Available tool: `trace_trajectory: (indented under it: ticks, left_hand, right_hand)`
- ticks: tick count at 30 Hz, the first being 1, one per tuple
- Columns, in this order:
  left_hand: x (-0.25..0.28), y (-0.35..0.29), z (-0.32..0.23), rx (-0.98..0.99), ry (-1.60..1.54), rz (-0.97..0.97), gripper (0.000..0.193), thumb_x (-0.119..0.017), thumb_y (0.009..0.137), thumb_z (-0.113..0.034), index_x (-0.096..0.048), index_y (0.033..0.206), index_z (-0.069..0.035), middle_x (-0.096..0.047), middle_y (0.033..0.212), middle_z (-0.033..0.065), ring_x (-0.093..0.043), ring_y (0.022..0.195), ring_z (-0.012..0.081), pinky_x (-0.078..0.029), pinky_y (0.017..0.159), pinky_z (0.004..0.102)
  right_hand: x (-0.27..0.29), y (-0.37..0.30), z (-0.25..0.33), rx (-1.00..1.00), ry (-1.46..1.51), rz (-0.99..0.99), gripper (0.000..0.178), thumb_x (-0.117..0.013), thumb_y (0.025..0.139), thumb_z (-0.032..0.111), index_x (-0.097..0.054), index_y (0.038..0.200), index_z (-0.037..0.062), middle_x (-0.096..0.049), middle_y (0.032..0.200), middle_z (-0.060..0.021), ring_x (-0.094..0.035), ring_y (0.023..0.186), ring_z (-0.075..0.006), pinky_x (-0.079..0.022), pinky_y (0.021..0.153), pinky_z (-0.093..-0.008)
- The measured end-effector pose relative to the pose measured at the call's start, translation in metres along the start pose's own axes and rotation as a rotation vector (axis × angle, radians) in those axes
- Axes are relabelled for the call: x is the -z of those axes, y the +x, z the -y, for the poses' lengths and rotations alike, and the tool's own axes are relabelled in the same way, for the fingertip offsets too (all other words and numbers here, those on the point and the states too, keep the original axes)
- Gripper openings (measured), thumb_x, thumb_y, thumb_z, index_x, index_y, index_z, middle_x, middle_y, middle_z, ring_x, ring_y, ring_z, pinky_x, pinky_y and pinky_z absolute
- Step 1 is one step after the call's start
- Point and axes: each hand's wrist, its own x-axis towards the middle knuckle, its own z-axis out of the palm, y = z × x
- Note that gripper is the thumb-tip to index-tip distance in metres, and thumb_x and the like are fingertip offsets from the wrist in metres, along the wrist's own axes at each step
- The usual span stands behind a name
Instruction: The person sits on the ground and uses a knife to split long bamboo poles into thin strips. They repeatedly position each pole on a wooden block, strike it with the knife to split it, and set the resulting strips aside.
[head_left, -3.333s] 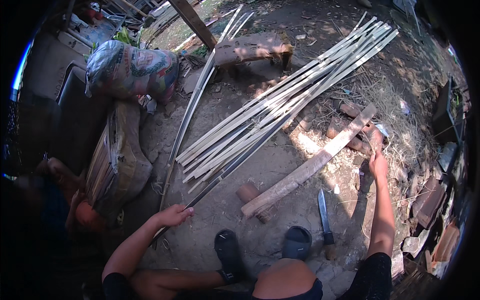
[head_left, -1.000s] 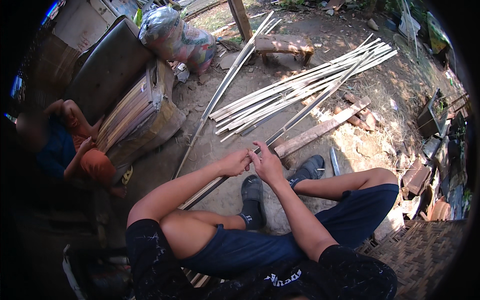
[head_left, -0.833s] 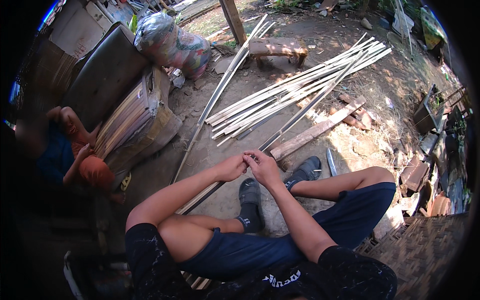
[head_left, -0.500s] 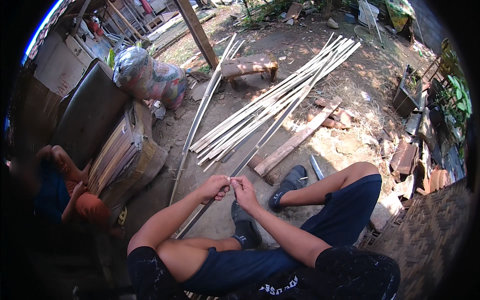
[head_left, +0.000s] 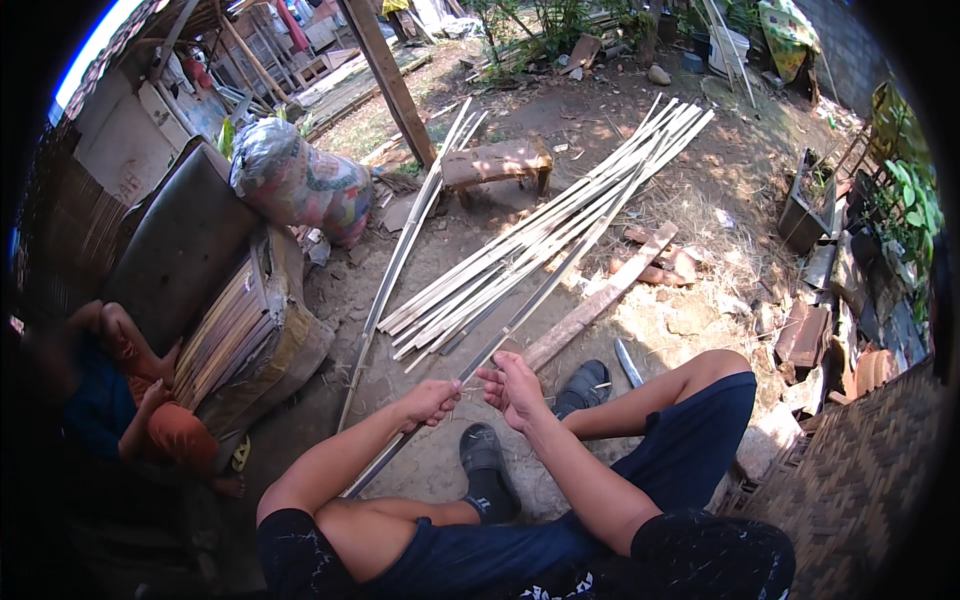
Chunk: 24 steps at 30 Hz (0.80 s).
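Note:
A long dark bamboo strip (head_left: 478,357) slants from beside my left leg up towards the pile on the ground. My left hand (head_left: 432,402) is closed around its lower part, thumb side facing my right hand. My right hand (head_left: 516,392) hovers just to the right, apart from the strip. Its fingers are curled in; something thin and pale seems to run between the two hands, too fine to name. Beyond lies a pile of pale split bamboo strips (head_left: 545,230), with several more long strips (head_left: 408,240) to its left.
A low wooden bench (head_left: 497,162) stands behind the strips. A wooden plank (head_left: 605,290) and a knife-like metal blade (head_left: 628,362) lie near my right foot. At left are a stuffed plastic sack (head_left: 300,180), a worn seat (head_left: 285,340) and another person (head_left: 150,400). Woven matting (head_left: 830,480) is at right.
My right hand has drawn away from my left, moving right, and its fingers have loosened. The left hand stays on the strip. The view has tilted slightly upward.

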Motion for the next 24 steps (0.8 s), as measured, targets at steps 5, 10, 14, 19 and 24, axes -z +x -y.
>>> trace_trajectory:
  ticks: [5, 10, 14, 19, 24]
  left_hand:
    - [0.004, 0.000, 0.005, -0.017, 0.080, -0.055, 0.034, -0.049, 0.104, -0.044, -0.054, 0.096, -0.012, -0.040, 0.064, -0.0084, -0.031, 0.046, 0.0026, -0.025, 0.041, 0.0218]
    - [0.002, -0.003, 0.001, -0.047, 0.078, -0.064, 0.036, -0.051, 0.103, -0.045, -0.055, 0.096, -0.010, -0.041, 0.064, -0.0082, -0.033, 0.046, 0.0026, -0.027, 0.041, 0.0217]
    - [0.003, -0.010, -0.005, -0.082, 0.102, -0.108, 0.037, -0.053, 0.102, -0.046, -0.057, 0.093, -0.010, -0.041, 0.063, -0.0076, -0.034, 0.046, 0.0030, -0.028, 0.040, 0.0222]
    - [-0.001, -0.007, 0.000, -0.122, 0.129, -0.046, 0.040, -0.051, 0.102, -0.045, -0.059, 0.090, -0.009, -0.042, 0.063, -0.0073, -0.035, 0.046, 0.0030, -0.029, 0.040, 0.0218]
    - [-0.008, 0.000, -0.004, -0.145, 0.078, -0.050, 0.040, -0.049, 0.103, -0.044, -0.058, 0.086, -0.009, -0.042, 0.063, -0.0070, -0.034, 0.045, 0.0028, -0.027, 0.039, 0.0211]
  right_hand:
    - [-0.020, -0.014, 0.005, 0.845, -0.630, 0.013, 0.034, -0.055, 0.100, 0.025, -0.049, 0.126, 0.0038, -0.067, 0.104, -0.0162, -0.066, 0.086, -0.0219, -0.055, 0.076, -0.0363]
    - [0.009, -0.017, -0.048, 0.498, -1.641, 0.206, 0.044, -0.058, 0.096, 0.028, -0.049, 0.129, 0.0014, -0.066, 0.105, -0.0262, -0.065, 0.095, -0.0426, -0.052, 0.082, -0.0496]
    - [0.006, -0.016, -0.052, 0.460, -1.485, 0.169, 0.032, -0.055, 0.097, 0.030, -0.061, 0.112, 0.0026, -0.068, 0.094, -0.0243, -0.066, 0.088, -0.0437, -0.051, 0.075, -0.0519]
    - [0.009, -0.001, -0.048, 0.243, -0.981, 0.326, 0.038, -0.049, 0.101, 0.033, -0.066, 0.086, 0.0029, -0.068, 0.082, -0.0230, -0.066, 0.082, -0.0410, -0.050, 0.069, -0.0475]
    - [0.004, -0.003, -0.046, 0.604, -1.084, 0.191, 0.036, -0.051, 0.102, 0.034, -0.067, 0.088, 0.0052, -0.066, 0.076, -0.0218, -0.066, 0.073, -0.0371, -0.049, 0.062, -0.0437]
